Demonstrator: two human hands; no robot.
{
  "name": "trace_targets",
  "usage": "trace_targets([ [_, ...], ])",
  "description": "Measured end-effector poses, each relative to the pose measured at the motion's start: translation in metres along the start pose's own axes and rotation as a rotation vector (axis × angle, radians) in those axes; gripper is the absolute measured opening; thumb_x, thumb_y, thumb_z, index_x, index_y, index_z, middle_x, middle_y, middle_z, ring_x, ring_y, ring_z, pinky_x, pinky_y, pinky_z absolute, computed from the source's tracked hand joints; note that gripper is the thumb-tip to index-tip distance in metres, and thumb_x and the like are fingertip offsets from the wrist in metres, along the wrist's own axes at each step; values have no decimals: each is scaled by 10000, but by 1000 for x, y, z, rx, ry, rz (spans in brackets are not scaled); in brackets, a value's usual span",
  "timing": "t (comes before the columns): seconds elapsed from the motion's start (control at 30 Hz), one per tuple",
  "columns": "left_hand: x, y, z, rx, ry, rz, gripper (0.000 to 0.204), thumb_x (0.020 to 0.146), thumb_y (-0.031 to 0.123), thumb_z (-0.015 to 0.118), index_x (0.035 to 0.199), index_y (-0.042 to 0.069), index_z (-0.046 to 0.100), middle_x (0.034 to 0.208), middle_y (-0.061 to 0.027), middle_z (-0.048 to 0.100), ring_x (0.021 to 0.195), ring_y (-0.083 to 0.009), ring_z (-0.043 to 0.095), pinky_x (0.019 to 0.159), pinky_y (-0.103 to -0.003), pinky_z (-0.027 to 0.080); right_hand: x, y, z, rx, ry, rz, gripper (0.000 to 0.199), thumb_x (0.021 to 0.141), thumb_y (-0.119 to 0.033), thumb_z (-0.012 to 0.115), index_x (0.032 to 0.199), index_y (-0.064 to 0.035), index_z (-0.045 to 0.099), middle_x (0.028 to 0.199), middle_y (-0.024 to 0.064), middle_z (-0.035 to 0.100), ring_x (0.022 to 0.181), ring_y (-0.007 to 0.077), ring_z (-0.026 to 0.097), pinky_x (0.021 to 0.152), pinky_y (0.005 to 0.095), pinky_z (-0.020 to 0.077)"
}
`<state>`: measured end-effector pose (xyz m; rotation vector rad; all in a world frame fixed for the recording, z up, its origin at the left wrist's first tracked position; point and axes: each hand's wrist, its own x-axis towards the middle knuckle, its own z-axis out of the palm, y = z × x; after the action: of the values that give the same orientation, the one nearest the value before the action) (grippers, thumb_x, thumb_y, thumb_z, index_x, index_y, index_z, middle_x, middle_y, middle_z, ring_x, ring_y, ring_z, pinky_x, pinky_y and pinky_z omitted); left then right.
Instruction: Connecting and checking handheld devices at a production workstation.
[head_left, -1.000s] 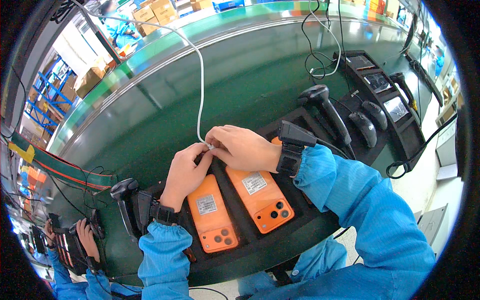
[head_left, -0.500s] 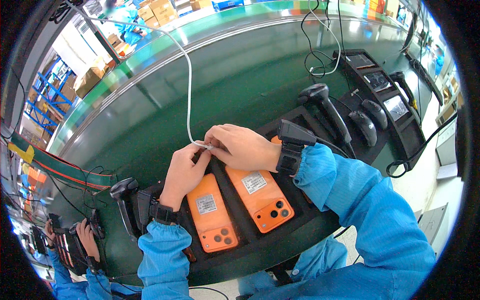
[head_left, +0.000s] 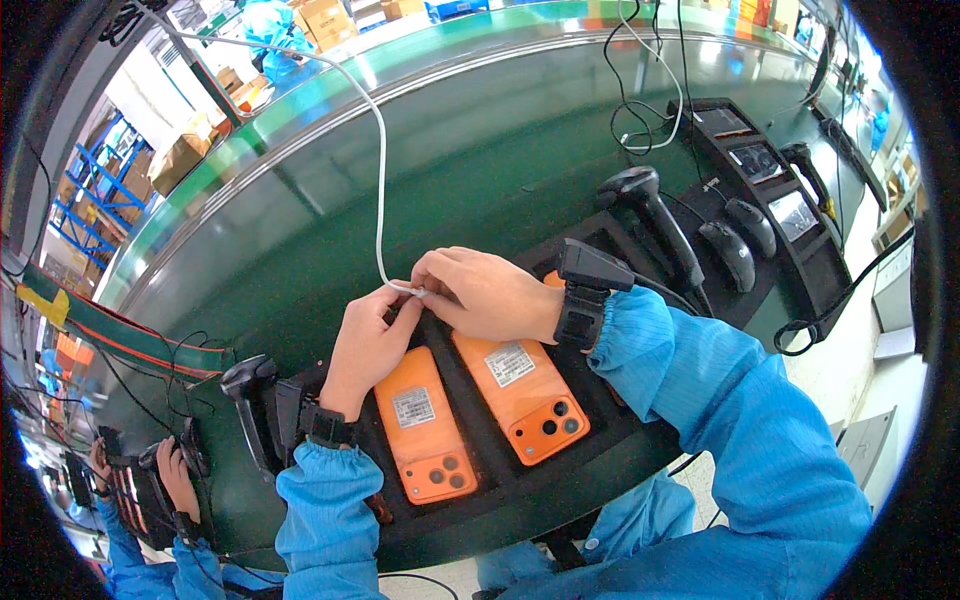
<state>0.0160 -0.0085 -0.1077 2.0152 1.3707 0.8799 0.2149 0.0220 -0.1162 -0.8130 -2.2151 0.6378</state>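
Both my hands meet around the lower end of a white cable (head_left: 381,190) that hangs down from the upper left. My left hand (head_left: 368,345) pinches the cable near its end, thumb against fingers. My right hand (head_left: 490,292) is closed on the same end from the other side; the tip itself is mostly hidden by fingers. Below them two orange smartphones lie camera side up in a black tray (head_left: 440,515): the left phone (head_left: 428,440) under my left wrist, the right phone (head_left: 535,400) under my right palm. Each carries a white printed label.
A black barcode scanner (head_left: 250,400) stands left of the tray, another scanner (head_left: 655,225) to the right. Beside that lie two computer mice (head_left: 728,255) and a black holder (head_left: 800,255) with dark screens. A co-worker's hand (head_left: 176,480) shows at lower left; a person (head_left: 275,40) stands beyond the bench.
My hands and the cable end have hardly moved. The person beyond the bench has shifted to the right and leans differently.
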Motion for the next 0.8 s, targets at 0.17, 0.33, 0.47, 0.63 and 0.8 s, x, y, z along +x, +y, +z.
trace_targets([
  [0.17, 0, -2, 0, -24, -3, 3, 234, 966, 134, 611, 1093, -51, 678, 860, -175, 712, 743, -179, 665, 678, -309, 504, 0, 0, 0, -8, 11, -22, 151, 934, -146, 573, 1035, -35, 562, 989, 150, 636, 994, 346, 634, 881, 437, 520],
  [0.33, 0, 0, 0, -39, -5, -3, 230, 969, 136, 613, 1088, -50, 680, 850, -165, 709, 734, -162, 650, 667, -305, 496, 0, 0, -1, -1, 17, -38, 153, 932, -139, 572, 1040, -30, 562, 986, 151, 629, 992, 347, 632, 884, 438, 519],
  [0.47, 0, 4, -2, -22, -20, -33, 215, 962, 118, 617, 1090, -41, 682, 876, -152, 715, 754, -162, 640, 700, -306, 498, 0, -1, -1, -12, 8, -25, 152, 932, -136, 571, 1040, -29, 562, 986, 154, 628, 992, 348, 632, 885, 437, 519],
  [0.63, 0, 4, -1, -21, -25, -50, 210, 955, 105, 620, 1095, -39, 683, 897, -146, 718, 779, -166, 641, 737, -308, 505, -1, 0, -1, -4, 6, -22, 153, 929, -134, 576, 1038, -27, 563, 982, 159, 630, 988, 352, 633, 881, 439, 521],
  [0.8, 0, 4, -2, -6, -32, -53, 218, 952, 104, 622, 1098, -45, 684, 904, -145, 723, 789, -168, 650, 747, -308, 510, 0, 2, 1, -5, 22, -49, 151, 926, -134, 579, 1031, -27, 565, 977, 157, 633, 984, 353, 635, 879, 441, 523],
])
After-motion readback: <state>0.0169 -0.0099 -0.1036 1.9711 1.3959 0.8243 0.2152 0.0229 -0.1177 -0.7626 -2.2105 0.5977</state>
